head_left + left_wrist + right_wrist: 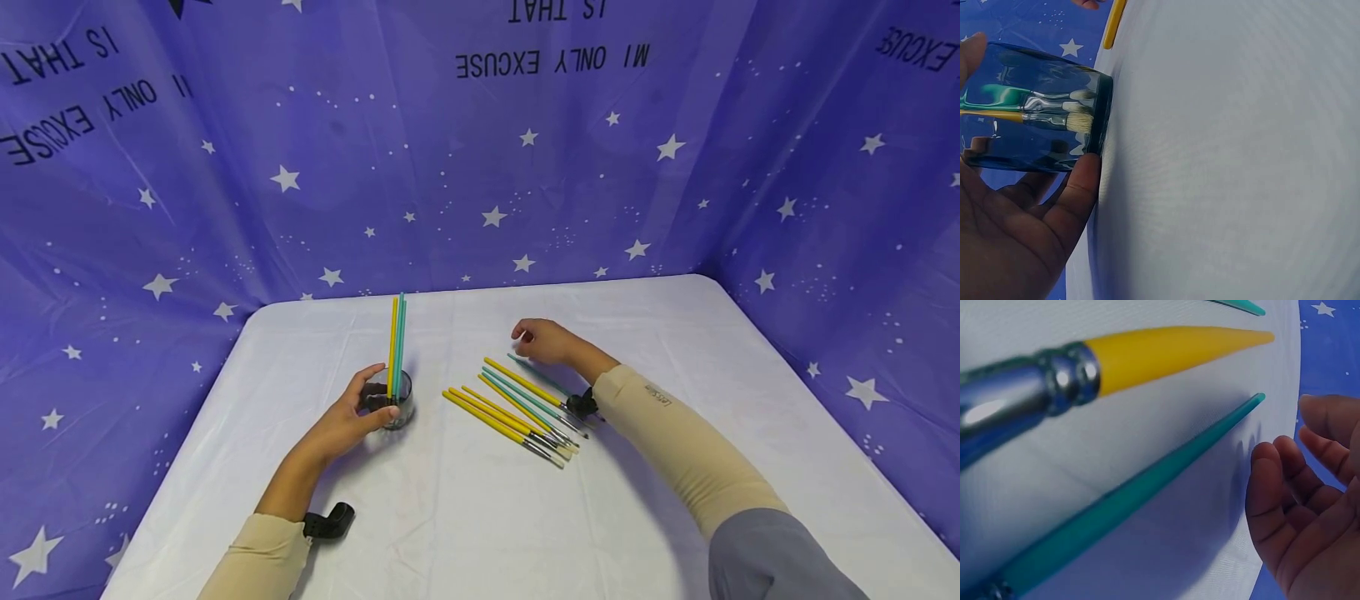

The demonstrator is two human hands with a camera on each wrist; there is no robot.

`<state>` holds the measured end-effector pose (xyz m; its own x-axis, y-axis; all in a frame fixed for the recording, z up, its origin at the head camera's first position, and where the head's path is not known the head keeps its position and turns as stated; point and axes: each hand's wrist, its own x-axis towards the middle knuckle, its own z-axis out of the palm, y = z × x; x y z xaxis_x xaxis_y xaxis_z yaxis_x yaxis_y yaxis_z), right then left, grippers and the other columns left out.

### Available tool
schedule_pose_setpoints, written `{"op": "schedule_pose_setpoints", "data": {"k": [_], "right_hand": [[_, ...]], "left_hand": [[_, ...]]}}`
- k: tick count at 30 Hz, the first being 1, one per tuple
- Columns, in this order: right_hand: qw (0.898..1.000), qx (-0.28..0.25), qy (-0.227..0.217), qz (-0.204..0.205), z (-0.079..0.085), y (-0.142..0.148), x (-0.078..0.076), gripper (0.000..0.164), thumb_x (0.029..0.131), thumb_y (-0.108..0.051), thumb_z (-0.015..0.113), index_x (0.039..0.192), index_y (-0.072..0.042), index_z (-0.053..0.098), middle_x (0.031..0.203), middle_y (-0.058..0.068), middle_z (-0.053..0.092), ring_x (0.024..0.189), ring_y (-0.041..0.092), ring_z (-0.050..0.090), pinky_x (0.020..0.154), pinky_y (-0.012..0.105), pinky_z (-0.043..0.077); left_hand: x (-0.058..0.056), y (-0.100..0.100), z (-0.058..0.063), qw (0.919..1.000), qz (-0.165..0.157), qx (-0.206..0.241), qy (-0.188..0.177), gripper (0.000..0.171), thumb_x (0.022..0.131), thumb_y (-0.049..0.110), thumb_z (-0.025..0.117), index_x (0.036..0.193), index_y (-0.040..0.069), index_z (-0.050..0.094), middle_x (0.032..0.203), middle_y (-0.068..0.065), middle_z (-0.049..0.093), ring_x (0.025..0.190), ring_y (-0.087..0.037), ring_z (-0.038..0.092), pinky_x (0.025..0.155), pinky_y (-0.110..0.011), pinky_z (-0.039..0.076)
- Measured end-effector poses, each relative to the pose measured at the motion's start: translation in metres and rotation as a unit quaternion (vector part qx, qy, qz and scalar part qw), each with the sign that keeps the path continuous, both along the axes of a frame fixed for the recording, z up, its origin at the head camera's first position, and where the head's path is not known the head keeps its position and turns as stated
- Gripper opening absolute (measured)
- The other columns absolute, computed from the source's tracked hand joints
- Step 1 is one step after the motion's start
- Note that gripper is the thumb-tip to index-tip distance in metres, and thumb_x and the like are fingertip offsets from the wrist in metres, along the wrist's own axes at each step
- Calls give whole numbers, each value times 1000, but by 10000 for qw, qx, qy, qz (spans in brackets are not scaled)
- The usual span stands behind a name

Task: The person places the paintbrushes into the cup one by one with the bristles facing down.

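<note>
My left hand (339,427) grips a dark see-through glass (406,398) at the left of the table, thumb on the near side. One yellow paintbrush (392,333) and two teal ones stand in it with their handles up; the left wrist view shows their bristles (1080,122) near the base. Over on the right, my right hand (546,342) hovers with loosely bent fingers and nothing between them. Close to it lies a teal paintbrush (1141,490), its handle tip just short of the fingers in the right wrist view. This brush's far end is hidden under the forearm.
Several yellow and teal paintbrushes (501,417) lie slanted side by side mid-table, bristles toward the lower right. A white cloth (465,533) covers the table. Purple star-patterned curtains (420,183) hang behind it and at both sides.
</note>
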<state>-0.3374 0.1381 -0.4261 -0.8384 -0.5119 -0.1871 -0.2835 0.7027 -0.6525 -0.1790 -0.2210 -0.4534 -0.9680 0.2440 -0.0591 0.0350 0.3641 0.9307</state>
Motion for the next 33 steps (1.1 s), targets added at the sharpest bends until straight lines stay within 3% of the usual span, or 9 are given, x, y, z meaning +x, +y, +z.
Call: {"op": "schedule_pose_setpoints", "data": {"k": [7,14,33], "right_hand": [[9991,376,113,168,-7,-1,-2,24,97,-11,62,120,-5,60,97,8,61,74,17,54,66,31,46],[9955,636,402,579,-3,-7,3,23,95,-8,63,118,-5,61,99,9,63,84,21,55,78,37,46],[9917,954,426,744,-6,-10,0,16,93,-3,63,109,-7,63,98,8,61,83,21,53,77,36,44]], "left_hand": [[0,-1,-1,10000,-12,28,15,82,93,27,72,156,19,20,142,-21,47,132,-38,45,109,-63,22],[0,-2,0,10000,24,-61,-25,82,93,30,72,156,20,20,142,-20,47,133,-38,42,110,-65,18],[0,0,2,9999,20,-142,-50,82,92,31,72,156,21,20,144,-20,46,134,-39,41,109,-65,19]]}}
